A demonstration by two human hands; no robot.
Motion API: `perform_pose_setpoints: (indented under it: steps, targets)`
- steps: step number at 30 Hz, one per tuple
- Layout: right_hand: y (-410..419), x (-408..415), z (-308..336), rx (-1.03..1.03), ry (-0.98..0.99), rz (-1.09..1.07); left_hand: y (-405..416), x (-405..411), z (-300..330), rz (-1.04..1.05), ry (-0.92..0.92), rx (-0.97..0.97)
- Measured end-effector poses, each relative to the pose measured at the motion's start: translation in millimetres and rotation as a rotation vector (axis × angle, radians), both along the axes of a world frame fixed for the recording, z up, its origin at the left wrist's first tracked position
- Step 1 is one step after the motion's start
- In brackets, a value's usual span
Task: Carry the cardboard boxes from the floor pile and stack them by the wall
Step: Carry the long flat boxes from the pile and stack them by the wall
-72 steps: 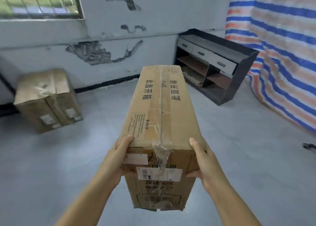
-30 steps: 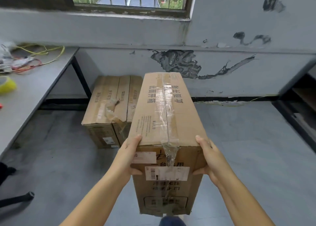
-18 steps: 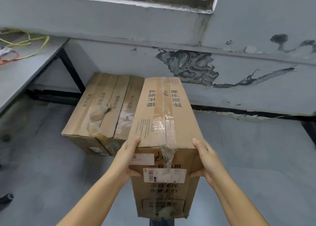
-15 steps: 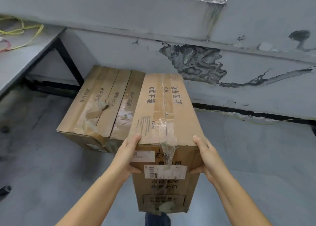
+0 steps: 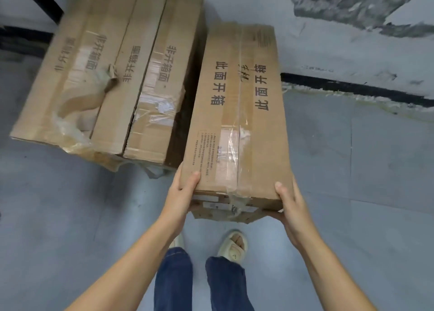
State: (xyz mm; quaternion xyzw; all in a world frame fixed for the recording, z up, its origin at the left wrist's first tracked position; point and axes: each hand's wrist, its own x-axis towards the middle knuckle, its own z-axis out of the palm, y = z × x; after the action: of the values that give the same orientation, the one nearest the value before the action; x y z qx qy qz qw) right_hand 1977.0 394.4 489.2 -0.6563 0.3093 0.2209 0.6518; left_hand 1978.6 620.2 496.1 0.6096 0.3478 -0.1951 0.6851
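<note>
You hold the cardboard box (image 5: 237, 113) by its near end: your left hand (image 5: 182, 193) wraps the left corner with the thumb on top, your right hand (image 5: 290, 205) grips the right corner with fingers curled underneath. That 2-sided hold keeps the long box level as it goes down. It stretches away from your hands toward the wall (image 5: 328, 40), just beside the 2 boxes (image 5: 110, 75) lying ahead of your left hand. Whether its base touches the floor (image 5: 70, 205) you cannot tell. Your feet stand just below your wrists.
</note>
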Motion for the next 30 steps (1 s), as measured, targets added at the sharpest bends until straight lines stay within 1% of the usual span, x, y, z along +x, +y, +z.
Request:
perform_pose_setpoints:
  steps: [2,5,8,9,11,15,18,20,23,26,28,30]
  targets:
    - [2,-14,-21,0.01,0.04,0.017,6,-11,-21,-0.001,0.039,-0.005]
    - [12,-21,-36,0.003,0.097,0.08,19,-23,-44,0.037,0.162,-0.063]
    - [29,-12,-43,-0.011,0.126,0.097,30,-18,-54,0.168,0.37,-0.227]
    - [34,-5,-45,-0.018,0.119,0.097,33,-11,-56,0.231,0.4,-0.295]
    - [44,15,-48,-0.014,0.094,0.093,38,7,-56,0.315,0.382,-0.353]
    - [59,61,-61,-0.003,0.029,0.115,47,49,-60,0.411,0.312,-0.371]
    - [62,76,-77,-0.017,0.037,0.169,49,69,-63,0.498,0.329,-0.44]
    - [59,74,-82,-0.038,0.051,0.191,48,71,-64,0.515,0.342,-0.456]
    - [55,70,-81,-0.092,0.06,0.191,47,62,-62,0.487,0.338,-0.436]
    - [56,69,-64,-0.117,0.119,0.228,55,51,-49,0.463,0.322,-0.385]
    - [58,68,-38,-0.144,0.136,0.276,67,44,-27,0.383,0.291,-0.295]
    - [56,64,0,-0.192,0.089,0.32,79,33,8,0.229,0.233,-0.16]
